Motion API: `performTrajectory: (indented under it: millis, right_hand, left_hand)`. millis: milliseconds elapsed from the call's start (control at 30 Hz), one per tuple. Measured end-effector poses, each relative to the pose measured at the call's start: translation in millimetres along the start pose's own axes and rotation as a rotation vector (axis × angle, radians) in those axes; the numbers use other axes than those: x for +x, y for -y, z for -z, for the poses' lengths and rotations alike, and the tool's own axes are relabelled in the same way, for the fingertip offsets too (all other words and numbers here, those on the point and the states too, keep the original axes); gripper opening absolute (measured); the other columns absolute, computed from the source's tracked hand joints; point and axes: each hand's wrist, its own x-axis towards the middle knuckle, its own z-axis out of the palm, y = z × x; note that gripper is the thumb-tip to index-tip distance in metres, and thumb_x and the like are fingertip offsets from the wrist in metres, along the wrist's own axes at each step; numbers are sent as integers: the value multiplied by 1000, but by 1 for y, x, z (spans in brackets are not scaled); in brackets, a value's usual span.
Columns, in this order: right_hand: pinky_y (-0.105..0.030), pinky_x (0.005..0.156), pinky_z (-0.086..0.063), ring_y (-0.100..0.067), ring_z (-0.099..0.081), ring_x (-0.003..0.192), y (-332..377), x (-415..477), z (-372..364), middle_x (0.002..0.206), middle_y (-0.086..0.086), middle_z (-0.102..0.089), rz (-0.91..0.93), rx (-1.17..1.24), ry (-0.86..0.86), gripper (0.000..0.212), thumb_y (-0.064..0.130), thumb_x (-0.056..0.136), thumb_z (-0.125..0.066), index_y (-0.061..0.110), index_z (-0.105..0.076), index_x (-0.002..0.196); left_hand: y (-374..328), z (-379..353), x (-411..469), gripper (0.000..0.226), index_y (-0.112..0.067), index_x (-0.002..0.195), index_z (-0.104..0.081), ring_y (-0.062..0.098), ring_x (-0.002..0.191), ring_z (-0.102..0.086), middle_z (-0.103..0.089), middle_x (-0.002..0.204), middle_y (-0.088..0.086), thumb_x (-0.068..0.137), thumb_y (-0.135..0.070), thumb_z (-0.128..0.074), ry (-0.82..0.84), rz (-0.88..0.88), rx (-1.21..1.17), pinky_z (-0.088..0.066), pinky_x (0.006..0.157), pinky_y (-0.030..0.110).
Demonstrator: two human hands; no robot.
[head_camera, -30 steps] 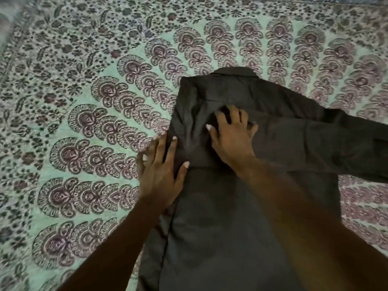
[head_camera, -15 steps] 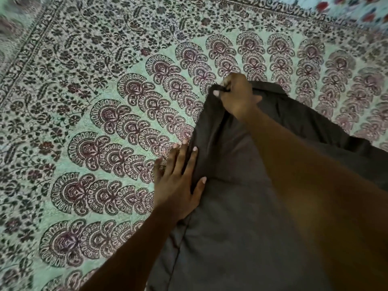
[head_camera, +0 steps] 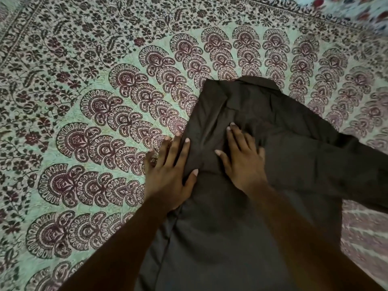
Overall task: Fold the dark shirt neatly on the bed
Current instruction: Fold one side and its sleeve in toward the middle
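The dark shirt [head_camera: 283,156] lies flat on the bed, collar at the far end, its left side folded in over the body and one sleeve stretching off to the right. My left hand [head_camera: 168,173] lies flat with straight fingers across the shirt's folded left edge, half on the bedspread. My right hand [head_camera: 241,158] presses flat on the folded panel near the shirt's middle, fingers spread. Neither hand grips the cloth.
A pale green bedspread [head_camera: 100,114] with maroon paisley and floral print covers the bed on all sides of the shirt. A lighter flowered cloth [head_camera: 365,11] shows at the top right corner.
Half a second ago my right hand pinched the shirt's upper left corner near the collar; it has let go and come back down flat on the folded panel. My left hand stayed on the edge.
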Motion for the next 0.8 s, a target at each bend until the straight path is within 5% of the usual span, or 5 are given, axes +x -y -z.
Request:
performTrajectory:
  millis: [167,333,533,633,800]
  right_hand:
    - [-59,114,-29,-28,-17,157,14,-4,9,174,-2,-9,-151,29,35,71,59,105,-31,21,-22,163]
    - [-52,117,-30,-23,-20,157,39,-24,4,173,2,-13,113,75,118,63,55,106,-35,29,-26,162]
    - [-56,118,-22,-32,-21,156,53,-36,0,169,-11,-23,-98,90,45,60,50,107,-38,21,-34,159]
    - [-54,100,-38,-39,-48,129,82,-71,11,143,-17,-48,-20,83,-85,53,50,102,-46,17,-51,142]
    - [-42,78,-55,-33,-68,94,127,-146,8,99,-8,-68,-205,596,109,55,47,95,-65,14,-50,137]
  left_hand:
    - [1,1,-1,78,-30,165,-17,25,158,-21,-21,172,-3,99,-65,-36,-4,-3,-1,-28,115,59]
    - [7,2,-7,72,-27,164,-23,24,158,-21,-23,172,-4,101,-61,-29,15,-28,-98,-25,121,57]
    - [20,-1,-106,65,-21,163,-28,22,158,-22,-18,174,-3,106,-48,-39,15,-160,-206,-20,127,47]
    - [21,2,-169,62,-21,163,-29,19,160,-17,-14,174,-6,106,-44,-41,69,-92,-343,-16,126,42]
    - [32,4,-253,59,-23,164,-27,16,161,-11,-10,175,-8,108,-37,-38,135,-76,-362,-25,125,49]
